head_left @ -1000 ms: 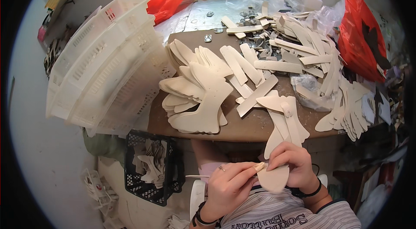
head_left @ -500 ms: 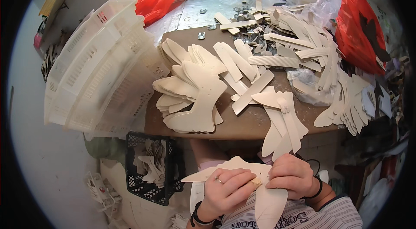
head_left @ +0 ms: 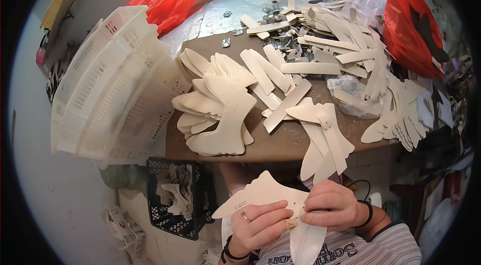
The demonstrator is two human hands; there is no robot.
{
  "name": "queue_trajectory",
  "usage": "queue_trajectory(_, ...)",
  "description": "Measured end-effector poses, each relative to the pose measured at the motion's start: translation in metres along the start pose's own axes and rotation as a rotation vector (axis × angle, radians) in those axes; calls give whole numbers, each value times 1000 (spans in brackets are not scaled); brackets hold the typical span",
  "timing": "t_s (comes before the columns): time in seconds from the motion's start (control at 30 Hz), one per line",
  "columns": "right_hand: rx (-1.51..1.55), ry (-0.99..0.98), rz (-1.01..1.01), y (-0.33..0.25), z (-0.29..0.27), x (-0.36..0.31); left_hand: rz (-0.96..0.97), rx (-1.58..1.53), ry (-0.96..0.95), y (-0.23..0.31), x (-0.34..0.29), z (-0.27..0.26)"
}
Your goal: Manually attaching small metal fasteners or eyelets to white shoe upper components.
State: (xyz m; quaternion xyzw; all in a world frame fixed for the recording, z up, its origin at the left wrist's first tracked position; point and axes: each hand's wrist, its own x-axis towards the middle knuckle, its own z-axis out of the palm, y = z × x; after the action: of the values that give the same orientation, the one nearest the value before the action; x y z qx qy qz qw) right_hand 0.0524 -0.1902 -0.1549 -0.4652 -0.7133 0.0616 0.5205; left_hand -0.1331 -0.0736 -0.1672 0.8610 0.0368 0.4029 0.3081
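A cream shoe-upper piece (head_left: pixel 268 190) is held in front of my chest, its pointed wing reaching left and another rounded flap hanging down. My left hand (head_left: pixel 258 227), with a ring and a yellowish wrap at a fingertip, pinches it near the middle. Close beside, my right hand (head_left: pixel 333 205) grips the same piece with fingers and thumb closed. Small dark holes show between the hands. Just beyond my right hand, an assembled cream upper with a strap (head_left: pixel 325 124) overhangs the table's front edge.
A fanned stack of cream uppers (head_left: pixel 225 109) lies on the brown table (head_left: pixel 270 154). Cream straps (head_left: pixel 310 68) and metal buckles pile up behind. White crates (head_left: pixel 110 89) stand left; a black crate (head_left: pixel 155 215) with scraps sits below. Red bags (head_left: pixel 408 19) flank the table.
The upper piece has tilted, showing more of its left wing's face, and my hands have shifted slightly on it. The whole view has drifted a little.
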Motion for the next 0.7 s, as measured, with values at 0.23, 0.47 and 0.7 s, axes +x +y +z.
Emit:
queue_trajectory(0.23, 122, 176, 151, 2, 16, -11, -344, -294, 37, 9, -1, 15)
queue_trajectory(0.47, 152, 54, 145, 3, 6, -8, -828, -679, -10, 5, -7, 11)
queue_trajectory(0.7, -34, -3, 197, -7, 5, -11, -697, -533, -40, 2, 3, 12)
